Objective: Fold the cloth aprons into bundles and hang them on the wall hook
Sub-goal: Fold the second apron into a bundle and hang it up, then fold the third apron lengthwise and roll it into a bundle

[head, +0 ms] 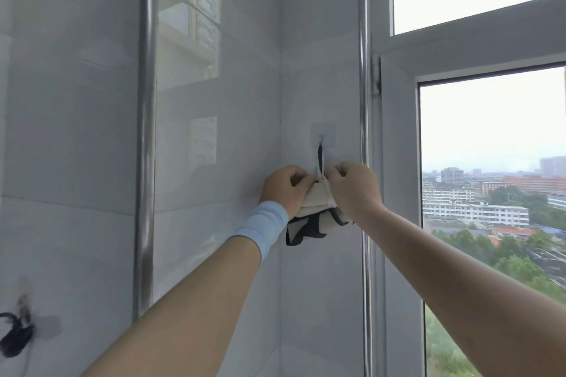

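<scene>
Both the left hand (286, 187) and right hand (352, 188) grip the folded cream-and-black cloth apron bundle (315, 214); its dark loop (320, 159) seemingly hangs from the clear adhesive wall hook (322, 134).

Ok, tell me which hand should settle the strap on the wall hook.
Right, probably: the right hand pinches the top of the apron bundle just beside the dark strap that runs up to the hook, while the left hand grips slightly lower on its side.
</scene>
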